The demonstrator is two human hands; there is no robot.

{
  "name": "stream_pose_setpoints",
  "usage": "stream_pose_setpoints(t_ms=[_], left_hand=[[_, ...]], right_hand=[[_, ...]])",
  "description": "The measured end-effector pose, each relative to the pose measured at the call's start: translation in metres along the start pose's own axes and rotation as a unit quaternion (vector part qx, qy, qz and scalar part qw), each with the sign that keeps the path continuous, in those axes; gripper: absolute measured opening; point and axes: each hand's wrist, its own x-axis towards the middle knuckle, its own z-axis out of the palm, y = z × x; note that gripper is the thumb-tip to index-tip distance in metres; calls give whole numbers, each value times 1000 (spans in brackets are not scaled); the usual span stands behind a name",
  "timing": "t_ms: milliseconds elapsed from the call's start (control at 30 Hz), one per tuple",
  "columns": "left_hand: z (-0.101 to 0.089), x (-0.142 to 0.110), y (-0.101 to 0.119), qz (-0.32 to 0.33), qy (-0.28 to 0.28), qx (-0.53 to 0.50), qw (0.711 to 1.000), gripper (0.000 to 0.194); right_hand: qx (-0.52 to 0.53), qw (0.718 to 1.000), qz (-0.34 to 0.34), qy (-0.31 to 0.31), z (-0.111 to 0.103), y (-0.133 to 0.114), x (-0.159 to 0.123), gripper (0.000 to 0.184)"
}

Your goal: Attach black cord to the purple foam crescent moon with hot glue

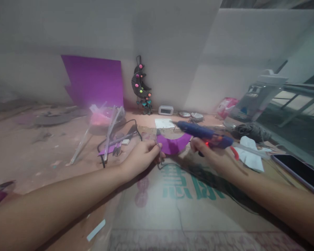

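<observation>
My left hand pinches one end of a purple paper crescent, which curves upward toward the right. A thin dark cord runs by those fingers and trails over the cardboard. In my right hand is a blue hot glue gun, its nozzle pointing left above the crescent and a red light glowing near the grip. A clear glue stick sticks out of its back end. Part of the crescent's left tip is hidden by my left fingers.
Printed cardboard lies beneath my hands. A purple sheet and a decorated black moon lean on the wall. Glue sticks lie left; yarn, crumpled tissue and a phone are at right.
</observation>
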Motion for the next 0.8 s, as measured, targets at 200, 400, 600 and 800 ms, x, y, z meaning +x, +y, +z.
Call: stream_pose_setpoints(t_ms=[200,400,600,800], left_hand=[[0,0,2,-5,-3,-22,1000,35],[1,1,-3,13,-20,17,1000,36],[1,0,-4,13,-25,27,999,38],[0,0,-7,33,-36,26,998,36]], right_hand=[[79,989,-80,98,-26,8,29,44],[0,998,-56,15,-22,27,73,43],[-126,989,6,-82,-1,37,126,34],[-122,983,9,-136,35,54,142,36]])
